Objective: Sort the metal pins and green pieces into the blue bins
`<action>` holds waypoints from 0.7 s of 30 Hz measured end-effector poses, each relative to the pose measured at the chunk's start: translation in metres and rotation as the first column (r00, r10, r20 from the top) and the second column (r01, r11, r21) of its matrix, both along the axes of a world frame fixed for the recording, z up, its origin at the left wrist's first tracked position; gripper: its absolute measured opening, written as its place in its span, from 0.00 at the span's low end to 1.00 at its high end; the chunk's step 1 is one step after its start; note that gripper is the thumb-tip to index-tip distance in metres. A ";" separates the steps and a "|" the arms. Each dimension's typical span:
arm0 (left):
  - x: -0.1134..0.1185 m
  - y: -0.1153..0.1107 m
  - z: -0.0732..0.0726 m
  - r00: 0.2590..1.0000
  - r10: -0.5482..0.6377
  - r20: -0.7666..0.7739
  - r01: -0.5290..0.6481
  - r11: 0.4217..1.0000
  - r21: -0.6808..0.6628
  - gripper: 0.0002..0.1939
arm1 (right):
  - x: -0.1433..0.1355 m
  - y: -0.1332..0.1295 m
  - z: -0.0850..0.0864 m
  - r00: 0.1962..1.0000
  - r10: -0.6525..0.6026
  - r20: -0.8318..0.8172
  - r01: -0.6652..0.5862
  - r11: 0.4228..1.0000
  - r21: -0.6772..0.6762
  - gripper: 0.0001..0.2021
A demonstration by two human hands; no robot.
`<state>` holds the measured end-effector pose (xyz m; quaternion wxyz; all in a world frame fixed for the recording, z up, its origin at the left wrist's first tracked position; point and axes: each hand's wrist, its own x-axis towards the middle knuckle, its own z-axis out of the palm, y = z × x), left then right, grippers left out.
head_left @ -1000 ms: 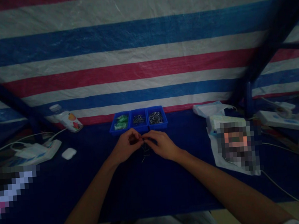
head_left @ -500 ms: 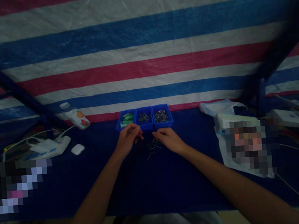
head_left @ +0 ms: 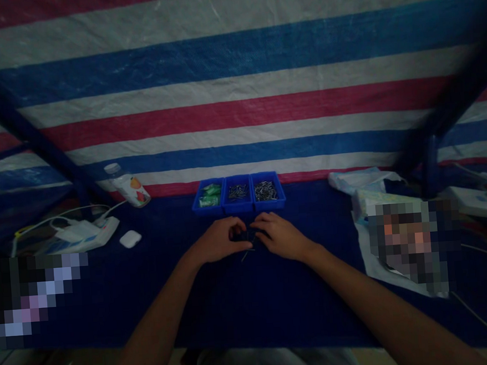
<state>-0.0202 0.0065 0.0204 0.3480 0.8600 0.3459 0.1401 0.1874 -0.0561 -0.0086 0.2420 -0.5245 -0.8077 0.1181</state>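
On the dark blue tabletop, my left hand (head_left: 222, 240) curves around the left side of a few thin metal pins (head_left: 247, 254), thumb and fingers apart. My right hand (head_left: 281, 236) curls in from the other side, its fingertips close to the pins. The hands partly hide the pins. Just beyond them stand three joined blue bins: the left bin (head_left: 210, 210) has green packets, the middle bin (head_left: 238, 208) has thin metal pieces, and the right bin (head_left: 269, 205) holds a pile of small metal pieces.
A bottle (head_left: 132, 189), a white power strip (head_left: 105, 234) and a small white case (head_left: 130, 239) lie at the left. White plastic wrapping (head_left: 358, 180) and a pack (head_left: 388, 199) are at the right. Striped sheeting (head_left: 238, 113) hangs behind the table.
Both hands have come down and closer around the scattered pins, with my left hand moving away from the bins. The camera view has shifted slightly.
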 end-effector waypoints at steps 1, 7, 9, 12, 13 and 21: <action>0.000 -0.002 0.000 0.999 -0.030 -0.031 0.031 0.999 0.017 0.21 | 0.000 0.000 -0.001 0.999 0.002 0.050 -0.002 1.000 0.007 0.14; 0.001 -0.003 -0.004 0.982 -0.110 -0.152 0.125 0.988 0.089 0.16 | -0.004 0.006 0.000 0.977 -0.005 0.211 -0.003 0.999 0.037 0.14; 0.000 0.000 -0.007 0.983 -0.093 -0.161 0.107 0.991 0.078 0.11 | -0.005 0.007 0.000 0.969 -0.003 0.248 -0.008 0.999 0.044 0.15; -0.001 0.003 -0.009 0.987 -0.067 -0.149 0.070 0.998 0.010 0.07 | -0.006 0.008 -0.003 0.960 -0.017 0.280 0.003 0.999 0.048 0.19; -0.002 0.004 -0.009 0.988 -0.059 -0.144 0.059 0.998 -0.009 0.07 | -0.006 0.007 -0.004 0.960 -0.021 0.279 0.007 0.999 0.048 0.21; -0.002 0.007 -0.011 0.989 -0.039 -0.139 0.035 0.999 -0.028 0.07 | -0.003 0.005 -0.001 0.995 -0.060 0.083 0.061 0.998 -0.009 0.20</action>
